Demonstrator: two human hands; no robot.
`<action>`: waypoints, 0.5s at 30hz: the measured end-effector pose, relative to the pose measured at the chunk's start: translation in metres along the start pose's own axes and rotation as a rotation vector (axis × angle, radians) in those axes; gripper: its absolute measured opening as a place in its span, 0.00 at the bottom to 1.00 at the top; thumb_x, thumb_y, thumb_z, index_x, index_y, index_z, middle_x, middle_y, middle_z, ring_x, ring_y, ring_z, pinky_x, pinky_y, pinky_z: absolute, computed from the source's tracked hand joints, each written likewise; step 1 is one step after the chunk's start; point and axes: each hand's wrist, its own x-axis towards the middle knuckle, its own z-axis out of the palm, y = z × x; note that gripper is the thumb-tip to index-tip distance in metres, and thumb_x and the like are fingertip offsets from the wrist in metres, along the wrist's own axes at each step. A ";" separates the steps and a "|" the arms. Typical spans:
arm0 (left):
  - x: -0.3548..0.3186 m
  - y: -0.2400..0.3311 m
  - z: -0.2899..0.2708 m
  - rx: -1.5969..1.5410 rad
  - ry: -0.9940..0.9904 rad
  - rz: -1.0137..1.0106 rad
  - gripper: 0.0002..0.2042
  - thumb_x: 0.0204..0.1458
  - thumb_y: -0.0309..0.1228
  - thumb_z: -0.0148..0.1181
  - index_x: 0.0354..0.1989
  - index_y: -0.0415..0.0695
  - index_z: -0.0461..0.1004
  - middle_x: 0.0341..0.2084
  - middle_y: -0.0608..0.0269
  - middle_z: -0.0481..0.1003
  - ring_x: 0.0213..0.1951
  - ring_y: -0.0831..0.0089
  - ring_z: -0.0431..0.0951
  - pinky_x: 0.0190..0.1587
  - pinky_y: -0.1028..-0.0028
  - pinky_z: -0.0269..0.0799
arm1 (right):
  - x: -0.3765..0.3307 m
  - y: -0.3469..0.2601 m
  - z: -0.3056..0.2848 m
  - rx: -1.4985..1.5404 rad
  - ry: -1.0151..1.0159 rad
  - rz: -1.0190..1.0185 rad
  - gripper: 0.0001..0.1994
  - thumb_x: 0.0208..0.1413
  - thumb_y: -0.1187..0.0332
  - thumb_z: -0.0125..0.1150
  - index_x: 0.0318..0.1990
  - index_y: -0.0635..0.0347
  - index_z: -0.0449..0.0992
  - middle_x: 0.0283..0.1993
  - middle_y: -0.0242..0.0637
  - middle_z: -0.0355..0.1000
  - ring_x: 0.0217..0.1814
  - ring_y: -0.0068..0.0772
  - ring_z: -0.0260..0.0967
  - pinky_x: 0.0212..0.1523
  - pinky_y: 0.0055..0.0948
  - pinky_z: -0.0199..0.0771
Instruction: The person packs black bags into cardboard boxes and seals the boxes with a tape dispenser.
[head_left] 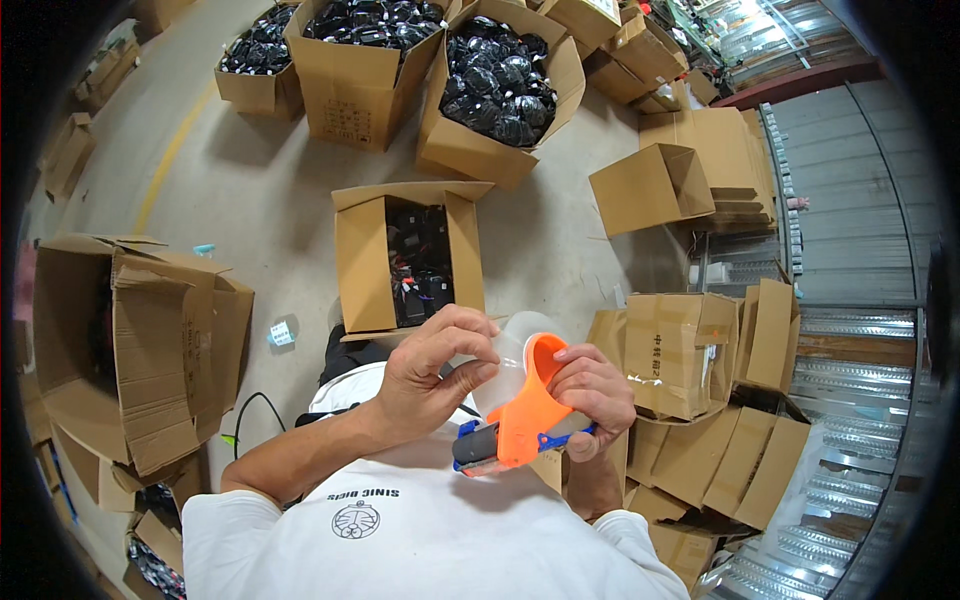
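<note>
An open brown cardboard box [360, 270] holding dark items stands beyond the person's two bare hands. Between them is an orange, black and blue plastic device with a rounded loop [520, 425], its right side gripped by the right hand [594, 398]; the left hand [440, 368], fingers curled toward the thumb, perhaps pinches the thin, clear plastic film [508, 358] beside the loop.

One wide fisheye view looks steeply down from the wearer's head, over the shirt [440, 530]; left hand [425, 375] and right hand [597, 388] are close, floor [300, 215] farther.
</note>
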 end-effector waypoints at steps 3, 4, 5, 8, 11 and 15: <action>0.000 -0.006 0.000 0.071 0.008 0.113 0.07 0.55 0.20 0.69 0.40 0.41 0.77 0.45 0.55 0.75 0.50 0.63 0.77 0.50 0.67 0.73 | -0.001 -0.002 0.002 0.002 0.006 0.015 0.29 0.59 0.43 0.64 0.23 0.65 0.75 0.19 0.38 0.71 0.23 0.38 0.73 0.45 0.46 0.78; 0.000 -0.006 0.000 0.071 0.007 0.113 0.07 0.55 0.20 0.69 0.40 0.41 0.77 0.45 0.55 0.75 0.50 0.63 0.77 0.50 0.67 0.73 | -0.002 -0.002 0.002 0.006 0.016 0.028 0.29 0.59 0.43 0.64 0.23 0.65 0.75 0.19 0.38 0.71 0.23 0.39 0.73 0.45 0.46 0.78; 0.000 -0.006 0.001 0.062 0.007 0.108 0.08 0.55 0.20 0.68 0.40 0.41 0.77 0.45 0.55 0.75 0.50 0.63 0.76 0.51 0.68 0.73 | -0.002 -0.003 0.003 0.005 0.017 0.028 0.29 0.59 0.43 0.64 0.23 0.65 0.75 0.19 0.38 0.71 0.23 0.39 0.73 0.45 0.46 0.78; -0.001 -0.003 0.006 0.000 0.052 0.058 0.09 0.55 0.20 0.68 0.42 0.41 0.77 0.46 0.55 0.74 0.51 0.63 0.76 0.52 0.68 0.73 | -0.003 -0.004 0.003 -0.008 0.028 0.033 0.29 0.59 0.43 0.64 0.23 0.65 0.74 0.19 0.38 0.71 0.22 0.39 0.73 0.45 0.46 0.78; -0.001 0.002 0.006 -0.031 0.085 0.025 0.10 0.55 0.20 0.68 0.44 0.41 0.78 0.45 0.56 0.74 0.51 0.63 0.77 0.53 0.68 0.73 | -0.003 -0.006 0.004 -0.013 0.033 0.024 0.29 0.59 0.43 0.64 0.23 0.65 0.74 0.19 0.38 0.71 0.23 0.38 0.73 0.45 0.46 0.78; -0.001 0.004 0.002 0.035 0.043 0.093 0.10 0.55 0.19 0.69 0.44 0.40 0.80 0.44 0.57 0.75 0.50 0.64 0.78 0.52 0.68 0.75 | -0.004 -0.008 0.005 -0.008 0.032 0.020 0.29 0.59 0.43 0.64 0.23 0.65 0.75 0.19 0.38 0.71 0.23 0.39 0.73 0.45 0.46 0.78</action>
